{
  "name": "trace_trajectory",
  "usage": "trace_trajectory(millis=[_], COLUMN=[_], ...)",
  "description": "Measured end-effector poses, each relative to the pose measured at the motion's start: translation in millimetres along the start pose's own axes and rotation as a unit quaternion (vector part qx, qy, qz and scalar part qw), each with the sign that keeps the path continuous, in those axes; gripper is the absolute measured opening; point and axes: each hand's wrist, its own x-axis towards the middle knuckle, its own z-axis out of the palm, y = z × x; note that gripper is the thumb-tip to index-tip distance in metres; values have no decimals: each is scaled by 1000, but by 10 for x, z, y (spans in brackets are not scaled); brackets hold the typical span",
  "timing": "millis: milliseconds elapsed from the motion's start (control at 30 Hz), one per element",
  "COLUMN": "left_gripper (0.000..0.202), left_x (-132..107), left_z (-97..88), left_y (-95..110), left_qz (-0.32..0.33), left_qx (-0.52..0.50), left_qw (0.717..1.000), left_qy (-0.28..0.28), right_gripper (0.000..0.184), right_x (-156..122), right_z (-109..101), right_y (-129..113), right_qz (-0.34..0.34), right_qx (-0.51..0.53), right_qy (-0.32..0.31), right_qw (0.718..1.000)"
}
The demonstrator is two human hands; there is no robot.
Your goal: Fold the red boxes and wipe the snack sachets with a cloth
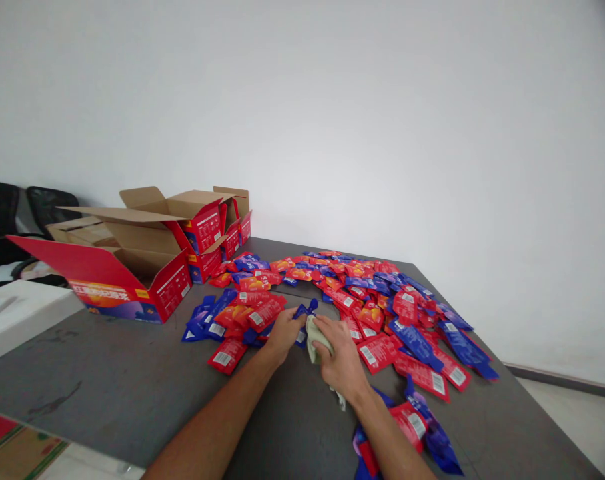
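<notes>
My left hand [285, 331] grips a blue spouted pouch [302, 327], its capped end pointing away from me. In my right hand [340, 353] is a pale green cloth [314, 339], bunched against the pouch, with one end hanging below the palm. Left of my left hand lies a small heap of red pouches [265, 312] and blue ones. A larger spread of red and blue pouches [377, 352] covers the table beyond and right of my right hand. Under my right forearm lie several more pouches [413, 423], partly hidden by the arm.
Open red cardboard boxes [169, 293] stand on the left of the grey table [132, 373]. At the left edge is a white box [27, 310], with black chairs [52, 200] behind. A white wall [332, 133] borders the far side. A carton [22, 450] shows below the near left edge.
</notes>
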Motion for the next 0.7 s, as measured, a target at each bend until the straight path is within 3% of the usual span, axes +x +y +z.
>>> trace_trajectory(millis=[200, 400, 567, 700], left_gripper=[18, 20, 27, 32], left_x=[-46, -87, -123, -149], left_z=[28, 20, -52, -29], left_y=[60, 128, 151, 169], left_qz=[-6, -9, -51, -95], left_qx=[37, 82, 5, -85], left_qw=[999, 994, 981, 969], left_qy=[4, -65, -185, -211], right_gripper=[52, 47, 46, 44], right_x=[8, 19, 56, 66], right_z=[1, -16, -127, -191], right_y=[30, 140, 223, 238], right_qz=[18, 23, 47, 56], right_qx=[1, -46, -45, -33], right_qy=[40, 34, 43, 34], right_qw=[999, 998, 997, 997])
